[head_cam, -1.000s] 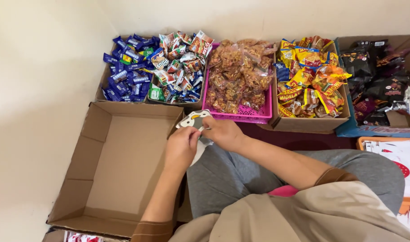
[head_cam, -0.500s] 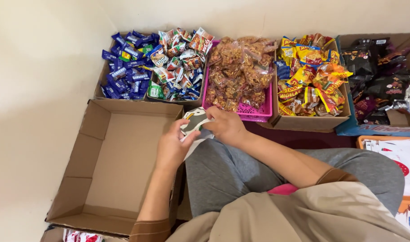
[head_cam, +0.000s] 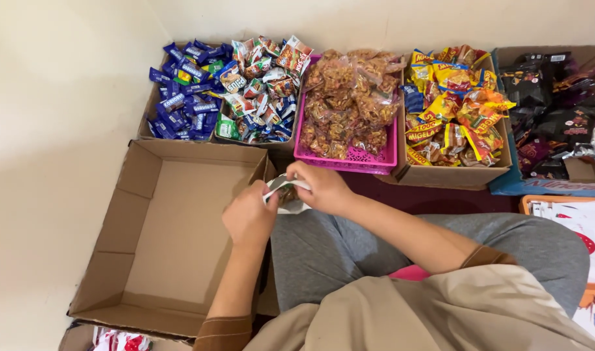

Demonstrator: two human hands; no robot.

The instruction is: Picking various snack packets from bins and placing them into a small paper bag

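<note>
Both of my hands hold a small white and grey printed bag (head_cam: 286, 194) just above my lap, at the right wall of an open cardboard box (head_cam: 174, 227). My left hand (head_cam: 249, 218) grips its left edge and my right hand (head_cam: 320, 188) pinches its top right edge. The bag's mouth is pulled apart between them, and most of the bag is hidden by my fingers. The cardboard box has nothing inside.
Along the wall stand a box of blue wrapped snacks (head_cam: 180, 91), a box of mixed packets (head_cam: 258, 84), a pink basket (head_cam: 369, 158) of clear-bagged snacks, a box of yellow and orange packets (head_cam: 450, 110), and dark packets (head_cam: 557, 110). A patterned tray (head_cam: 570, 227) lies at right.
The bag was held flat and upright with its printed face showing; my hands have since lowered it slightly and pulled its mouth apart, so the printed face has folded out of sight.
</note>
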